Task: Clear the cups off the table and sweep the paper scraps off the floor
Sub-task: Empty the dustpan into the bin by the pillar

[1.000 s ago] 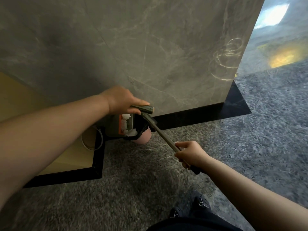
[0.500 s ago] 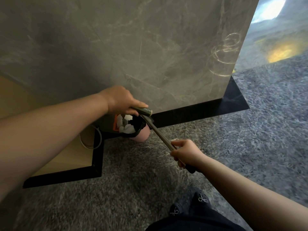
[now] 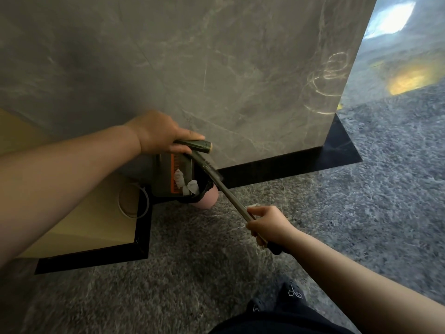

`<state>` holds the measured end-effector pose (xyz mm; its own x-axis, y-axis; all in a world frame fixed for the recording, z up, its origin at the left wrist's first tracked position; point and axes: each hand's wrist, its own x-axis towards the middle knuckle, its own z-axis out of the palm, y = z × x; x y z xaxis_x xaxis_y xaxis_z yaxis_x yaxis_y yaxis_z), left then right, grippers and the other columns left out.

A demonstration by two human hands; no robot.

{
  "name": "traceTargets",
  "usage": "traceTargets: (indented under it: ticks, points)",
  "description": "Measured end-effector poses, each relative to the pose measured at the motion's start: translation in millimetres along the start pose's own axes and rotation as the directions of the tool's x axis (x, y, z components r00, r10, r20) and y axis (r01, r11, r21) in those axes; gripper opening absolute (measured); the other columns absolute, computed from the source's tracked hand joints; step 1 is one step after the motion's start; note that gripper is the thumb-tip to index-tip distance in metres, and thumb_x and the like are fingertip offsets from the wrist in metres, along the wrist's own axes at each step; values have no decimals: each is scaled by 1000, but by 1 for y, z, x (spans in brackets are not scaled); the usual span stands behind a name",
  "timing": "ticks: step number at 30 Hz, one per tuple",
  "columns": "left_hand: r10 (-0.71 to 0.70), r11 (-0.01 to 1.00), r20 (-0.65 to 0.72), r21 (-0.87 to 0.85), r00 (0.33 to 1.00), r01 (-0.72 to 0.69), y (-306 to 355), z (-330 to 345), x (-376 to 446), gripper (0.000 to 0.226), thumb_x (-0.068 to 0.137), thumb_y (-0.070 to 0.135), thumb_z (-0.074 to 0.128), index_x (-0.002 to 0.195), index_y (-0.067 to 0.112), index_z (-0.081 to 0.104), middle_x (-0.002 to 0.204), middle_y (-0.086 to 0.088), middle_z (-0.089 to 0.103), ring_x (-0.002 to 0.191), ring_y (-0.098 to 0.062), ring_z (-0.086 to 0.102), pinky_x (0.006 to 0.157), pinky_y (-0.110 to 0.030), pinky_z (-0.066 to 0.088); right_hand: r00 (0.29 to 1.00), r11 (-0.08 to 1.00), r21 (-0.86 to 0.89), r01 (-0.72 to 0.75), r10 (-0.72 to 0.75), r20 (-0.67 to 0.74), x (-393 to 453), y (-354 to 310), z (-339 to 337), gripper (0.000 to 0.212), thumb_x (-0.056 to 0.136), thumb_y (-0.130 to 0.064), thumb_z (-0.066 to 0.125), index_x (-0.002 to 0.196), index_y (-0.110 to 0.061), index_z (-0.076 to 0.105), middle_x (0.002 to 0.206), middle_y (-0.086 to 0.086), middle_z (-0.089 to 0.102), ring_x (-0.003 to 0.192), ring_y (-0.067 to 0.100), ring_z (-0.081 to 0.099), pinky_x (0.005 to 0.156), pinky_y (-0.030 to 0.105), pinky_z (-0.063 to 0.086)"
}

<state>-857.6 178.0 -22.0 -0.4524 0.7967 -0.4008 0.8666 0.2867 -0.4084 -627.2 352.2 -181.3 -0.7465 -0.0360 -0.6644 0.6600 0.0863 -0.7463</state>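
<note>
Both hands grip handles; dustpan (image 3: pixel 173 177) (scraps inside) abuts plinth (image 3: pixel 277 168).

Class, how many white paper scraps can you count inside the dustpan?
3. One scrap lies beside the orange comb; two more sit lower, near the pan's rim. Others may be hidden.

The dustpan (image 3: pixel 175 175) tipped between the earlier frames and now: its orange comb (image 3: pixel 173 173) turned from a short strip to a long upright one, and the white paper scraps (image 3: pixel 190 185) slid from the upper part toward the lower end, beside the pink bin (image 3: pixel 207 201). The right hand (image 3: pixel 267 225) shifted slightly along the broom handle (image 3: pixel 231 196).
</note>
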Motion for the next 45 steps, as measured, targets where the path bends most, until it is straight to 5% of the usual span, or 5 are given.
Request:
traceTargets:
  ticks: [19, 29, 35, 41, 45]
  points:
    - [45, 994, 133, 92, 990, -58, 41, 17, 8, 52, 97, 59, 29, 147, 50, 19, 97, 0, 65, 82, -19, 62, 56, -27, 37, 1000, 1000, -19, -6, 6, 7, 1, 2, 1, 54, 88, -2, 56, 139, -17, 48, 74, 11, 60, 48, 15, 53, 44, 25, 46]
    - [-97, 995, 73, 1, 993, 97, 27, -9, 19, 51, 96, 57, 36, 145, 48, 27, 103, -6, 67, 89, -25, 63, 60, -28, 33, 1000, 1000, -18, -2, 2, 16, 0, 4, 7, 53, 88, -1, 54, 138, -18, 49, 75, 11, 59, 48, 16, 51, 39, 21, 42]
    - [3, 996, 134, 87, 991, -15, 46, 24, 23, 52, 97, 59, 30, 147, 49, 21, 109, -5, 66, 93, -24, 65, 60, -28, 40, 1000, 1000, -29, 2, -1, 20, 6, 7, 6, 51, 88, -3, 56, 136, -19, 52, 75, 11, 60, 47, 16, 52, 41, 24, 44]
    - [-107, 993, 62, 56, 992, 103, 27, -10, 19, 51, 96, 55, 38, 146, 47, 29, 107, -6, 67, 93, -25, 62, 58, -29, 28, 1000, 1000, -19, -5, 5, 12, 1, 4, 5, 54, 88, -2, 54, 139, -18, 48, 76, 11, 60, 48, 15, 53, 39, 22, 43]
    - [-242, 965, 14, -98, 970, 242, 12, 0, -6, 51, 94, 54, 44, 144, 45, 34, 112, -10, 68, 97, -30, 63, 62, -29, 36, 1000, 1000, -22, -6, 6, 9, -3, 1, 2, 56, 89, -2, 56, 142, -17, 44, 77, 10, 60, 49, 15, 53, 41, 23, 45]
